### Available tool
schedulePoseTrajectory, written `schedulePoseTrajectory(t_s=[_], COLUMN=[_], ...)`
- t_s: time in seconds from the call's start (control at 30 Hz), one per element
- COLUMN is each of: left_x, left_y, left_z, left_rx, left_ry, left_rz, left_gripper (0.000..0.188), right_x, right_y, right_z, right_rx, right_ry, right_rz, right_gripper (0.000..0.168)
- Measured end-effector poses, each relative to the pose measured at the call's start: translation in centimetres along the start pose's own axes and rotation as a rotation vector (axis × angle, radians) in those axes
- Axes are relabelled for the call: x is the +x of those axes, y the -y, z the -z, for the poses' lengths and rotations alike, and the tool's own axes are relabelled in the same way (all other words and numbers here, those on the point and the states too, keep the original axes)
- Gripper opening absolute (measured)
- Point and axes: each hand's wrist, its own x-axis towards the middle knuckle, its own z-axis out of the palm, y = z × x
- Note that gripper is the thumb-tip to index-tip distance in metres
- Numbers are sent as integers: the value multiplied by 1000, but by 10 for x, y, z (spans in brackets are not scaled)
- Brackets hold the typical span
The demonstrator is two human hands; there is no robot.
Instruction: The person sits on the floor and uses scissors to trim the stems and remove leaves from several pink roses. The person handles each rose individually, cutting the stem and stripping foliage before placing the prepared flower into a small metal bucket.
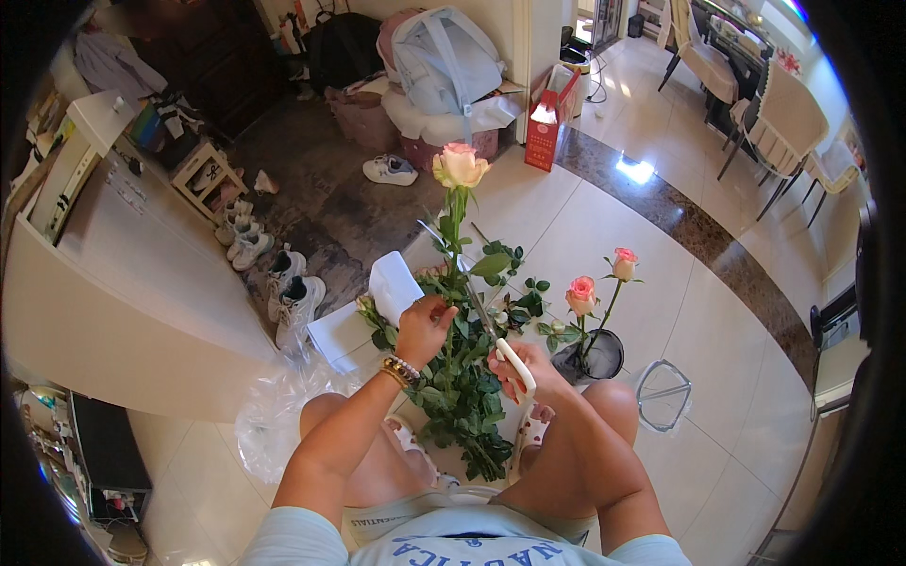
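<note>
My left hand (pixel 426 330) pinches the leafy stem of a pale pink rose (pixel 460 167), whose bloom stands upright ahead of me. My right hand (pixel 522 369) grips white-handled scissors (pixel 519 368); their blades point up and left, close to the rose's leaves. How far apart the blades are, I cannot tell. Beneath both hands, a heap of leafy rose stems (pixel 463 403) lies on the floor between my feet. To the right, a black bucket (pixel 607 354) holds a pink rose (pixel 582 295) and another pink rose (pixel 625 264).
White paper (pixel 395 286) and clear plastic wrap (pixel 272 424) lie at the left. Cut leaves (pixel 527 304) are scattered beyond the heap. A clear, angular container (pixel 663 396) stands right of the bucket. Farther off are shoes (pixel 299 301), a red box (pixel 543 134) and a light blue backpack (pixel 446 56).
</note>
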Motion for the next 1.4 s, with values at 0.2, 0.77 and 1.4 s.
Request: schedulePoseTrajectory(t_s=[0.2, 0.77, 1.4], left_x=[-1, 9, 5], left_y=[-2, 22, 10], left_z=[-5, -14, -13], left_rx=[28, -296, -100], left_ry=[21, -104, -69], left_rz=[14, 329, 330], left_gripper=[20, 26, 25], right_x=[0, 9, 5], right_y=[0, -17, -15], right_z=[-1, 7, 5], right_rx=[20, -218, -422], right_ry=[5, -76, -109], right_rz=[-23, 3, -14], right_gripper=[23, 31, 37])
